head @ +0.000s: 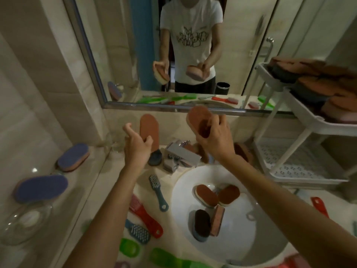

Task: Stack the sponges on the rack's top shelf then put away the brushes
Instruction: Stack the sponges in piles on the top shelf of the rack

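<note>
The top shelf (307, 113) of the rack (270, 124), blurred and cut off at right, already holds a heap of sponges (316, 78), but four sponges (206, 195) lie in the sink (183, 211) and brushes (157, 192) litter the surface (114, 167). My right hand (214, 136) is clamped on a brown sponge (200, 120); my left hand (136, 144) curls round another sponge (149, 126) leaning against the wall (172, 128).

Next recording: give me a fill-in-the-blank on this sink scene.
The right hand grips a brown-topped ___.
The sink holds ___ loose sponges.
The teal brush lies to the sink's ___.
The rack's ___ shelf carries stacked sponges.
Missing: sponge; four; left; top.
</note>
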